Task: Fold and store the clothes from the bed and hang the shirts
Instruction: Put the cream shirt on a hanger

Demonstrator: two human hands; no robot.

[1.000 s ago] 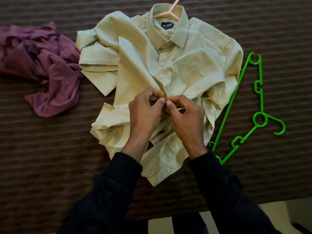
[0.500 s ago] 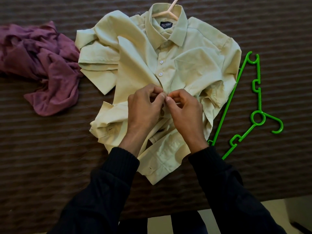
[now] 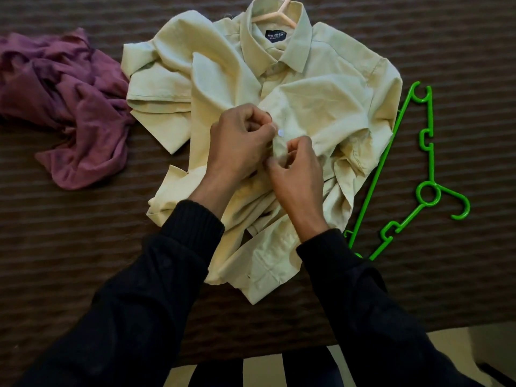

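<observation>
A pale green short-sleeved shirt (image 3: 321, 96) lies crumpled on the brown striped bed cover (image 3: 83, 247), collar at the far side. A pale pink hanger (image 3: 276, 14) sits inside the collar. My left hand (image 3: 237, 143) and my right hand (image 3: 296, 169) meet at the shirt's front placket in the middle. Both pinch the fabric edges just below a white button (image 3: 280, 132). The shirt's lower part is bunched under my wrists.
A crumpled purple garment (image 3: 67, 107) lies at the left of the bed. A bright green plastic hanger (image 3: 424, 188) lies flat to the right of the shirt. The bed's near edge runs along the bottom right, with pale floor (image 3: 460, 347) beyond it.
Both hands have shifted a little up the placket, and a white button now shows just above the fingers. The fabric under the hands is more bunched.
</observation>
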